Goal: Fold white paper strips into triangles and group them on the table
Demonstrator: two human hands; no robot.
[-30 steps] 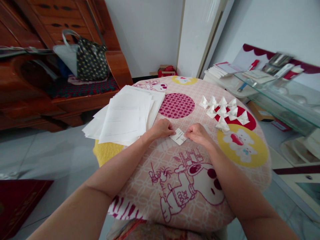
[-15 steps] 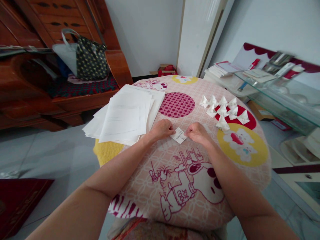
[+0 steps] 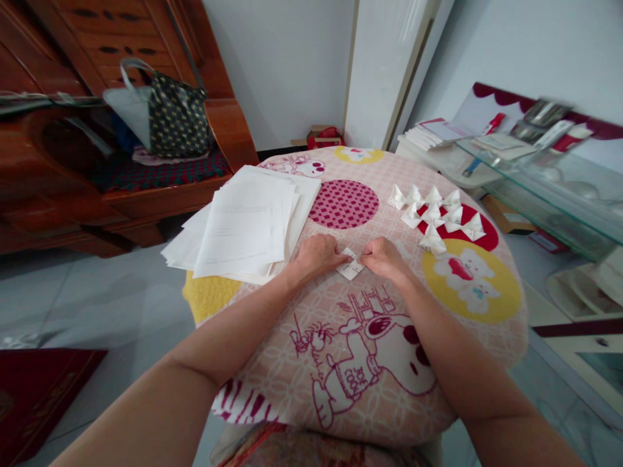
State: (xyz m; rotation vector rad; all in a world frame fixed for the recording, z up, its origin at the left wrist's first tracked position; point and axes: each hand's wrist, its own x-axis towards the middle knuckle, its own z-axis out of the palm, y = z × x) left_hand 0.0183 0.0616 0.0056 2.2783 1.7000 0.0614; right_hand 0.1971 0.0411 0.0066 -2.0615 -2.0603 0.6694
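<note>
One small folded paper square [image 3: 350, 270] lies on the patterned tablecloth [image 3: 277, 337], turned like a diamond with a corner towards me, and on my feed both hands are at work on it. To do this step well, I would judge, the paper wants light fingertips: line the edges up before pressing, hold the sheet steady with one side while the other works the fold, and run the crease firmly from the middle out to the corner, since a skewed crease would likely throw off every layer after it. I would also keep the paper resting on the cloth, whose soft surface probably gives a little under pressure. As for where it sits, the square is between the two hands, just off their fingertips' inner side. My left hand [image 3: 318, 251] is mostly closed, fingers curled under, its thumb reaching over the paper's upper left; I cannot tell whether the fingers grip it from beneath. My right hand [image 3: 384, 258] is nearly closed, thumb and forefinger pinched at the paper's right corner. Beyond the left wrist spreads a pile of loose sheets [image 3: 243, 220]; past the right hand stand several folded paper pieces [image 3: 432, 215].
</note>
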